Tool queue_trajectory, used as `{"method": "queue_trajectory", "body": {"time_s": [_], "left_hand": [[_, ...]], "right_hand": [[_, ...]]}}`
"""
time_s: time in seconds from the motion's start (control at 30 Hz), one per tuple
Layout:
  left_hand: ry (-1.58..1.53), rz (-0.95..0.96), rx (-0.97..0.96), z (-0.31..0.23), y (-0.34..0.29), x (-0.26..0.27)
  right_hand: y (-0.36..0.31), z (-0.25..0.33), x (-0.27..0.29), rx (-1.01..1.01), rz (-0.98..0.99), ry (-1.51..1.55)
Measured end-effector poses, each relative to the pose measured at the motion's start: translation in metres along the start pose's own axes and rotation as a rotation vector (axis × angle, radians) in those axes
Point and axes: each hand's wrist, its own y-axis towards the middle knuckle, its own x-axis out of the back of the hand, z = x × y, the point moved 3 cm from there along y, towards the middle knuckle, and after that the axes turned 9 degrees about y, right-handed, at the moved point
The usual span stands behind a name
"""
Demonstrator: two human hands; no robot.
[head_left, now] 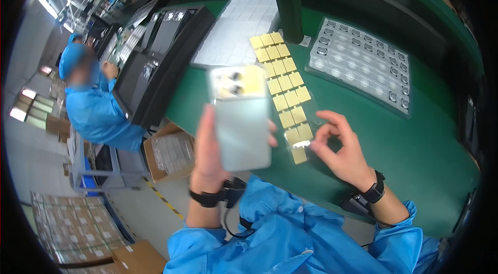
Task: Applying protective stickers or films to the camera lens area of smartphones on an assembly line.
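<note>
The left hand (210, 152) grips a pale, glossy smartphone (241, 118) upright, back side up, with a yellow film over its camera corner. Just right of the phone, a clear strip of square yellow stickers (284, 85) lies on the smooth green counter (415, 144). The right hand (342, 149) pinches at the strip's near end, fingers curled. Farther right of the strip lies a clear moulded tray (363, 61) of small round parts.
</note>
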Motion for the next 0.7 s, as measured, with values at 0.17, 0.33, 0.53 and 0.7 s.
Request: {"method": "queue_trajectory", "body": {"time_s": [0.17, 0.33, 0.53, 0.7], "left_hand": [[0.191, -0.431, -0.186, -0.079, 0.005, 0.062], [0.54, -0.516, -0.212, -0.066, 0.004, 0.13], [1.255, -0.612, -0.228, -0.029, -0.004, 0.165], [1.214, -0.722, -0.301, -0.025, 0.004, 0.163]], "right_hand": [[0.0, -0.038, 0.008, -0.023, -0.161, -0.154], [-0.001, -0.033, 0.008, -0.078, -0.155, -0.274], [0.006, -0.034, 0.004, -0.101, -0.123, -0.186], [0.001, -0.032, 0.003, -0.088, -0.096, -0.161]]}}
